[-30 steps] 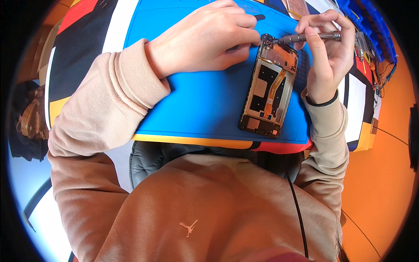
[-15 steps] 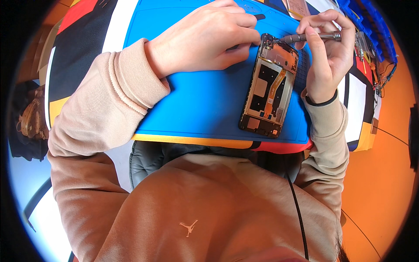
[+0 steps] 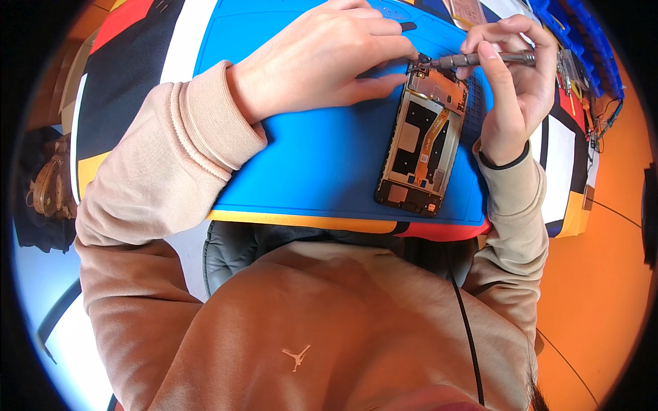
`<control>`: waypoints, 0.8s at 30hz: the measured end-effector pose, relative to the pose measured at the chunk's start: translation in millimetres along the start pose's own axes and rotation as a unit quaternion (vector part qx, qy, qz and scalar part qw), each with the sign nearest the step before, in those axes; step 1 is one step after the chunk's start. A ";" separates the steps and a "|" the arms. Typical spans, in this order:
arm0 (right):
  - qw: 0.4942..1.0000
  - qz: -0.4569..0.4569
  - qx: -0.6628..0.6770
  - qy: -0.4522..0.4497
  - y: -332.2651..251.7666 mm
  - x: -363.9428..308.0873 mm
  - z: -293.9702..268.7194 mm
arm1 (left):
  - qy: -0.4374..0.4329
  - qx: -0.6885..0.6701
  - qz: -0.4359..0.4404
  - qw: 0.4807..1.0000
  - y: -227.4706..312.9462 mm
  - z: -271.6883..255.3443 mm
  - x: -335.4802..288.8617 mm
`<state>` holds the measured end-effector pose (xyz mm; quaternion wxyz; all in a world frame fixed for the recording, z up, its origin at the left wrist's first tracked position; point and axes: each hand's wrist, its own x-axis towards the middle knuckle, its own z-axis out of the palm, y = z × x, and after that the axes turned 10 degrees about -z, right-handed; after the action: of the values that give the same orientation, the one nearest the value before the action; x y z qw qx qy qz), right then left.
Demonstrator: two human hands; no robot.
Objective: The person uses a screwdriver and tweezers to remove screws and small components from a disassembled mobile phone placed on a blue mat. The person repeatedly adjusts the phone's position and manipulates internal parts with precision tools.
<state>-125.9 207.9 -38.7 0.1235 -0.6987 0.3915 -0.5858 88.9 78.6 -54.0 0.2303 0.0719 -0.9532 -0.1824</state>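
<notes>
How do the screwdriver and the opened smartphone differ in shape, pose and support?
The screwdriver is a slim grey rod; the opened smartphone is a broad, flat slab. The screwdriver points leftward; the smartphone's long sides run roughly toward the person. The right hand holds the screwdriver; the smartphone lies on the blue mat. Both look partly metallic.

Blue plastic bins (image 3: 588,48) line the scene at 2 o'clock as orange flooring (image 3: 589,329) spreads toward 4 o'clock; a brown bag-like item (image 3: 51,181) rests at 9 o'clock, with a colour-blocked tablecloth (image 3: 133,65) stretching out at 10 o'clock.
</notes>
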 end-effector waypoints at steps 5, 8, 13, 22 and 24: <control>1.000 0.002 0.020 0.006 0.1 0.1 4.0 | 0.061 -0.002 0.064 0.996 -5.6 5.6 3.5; 1.000 -0.017 -0.003 0.023 1.4 1.2 1.8 | 0.062 0.012 0.057 0.996 -8.6 7.9 3.5; 0.996 -0.030 -0.078 0.025 2.8 -2.0 1.5 | 0.048 0.016 0.049 0.997 -7.0 6.0 2.0; 0.996 -0.032 -0.080 -0.007 8.0 -4.0 3.1 | 0.035 -0.006 0.057 0.998 -7.1 5.6 2.6; 0.996 -0.026 -0.084 -0.010 7.4 -5.0 1.9 | 0.033 -0.005 0.054 0.998 -7.5 5.8 2.1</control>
<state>-127.2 205.8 -47.5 0.0530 -0.7220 0.4203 -0.5471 84.7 73.1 -60.8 0.2710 0.0254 -0.9468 -0.1717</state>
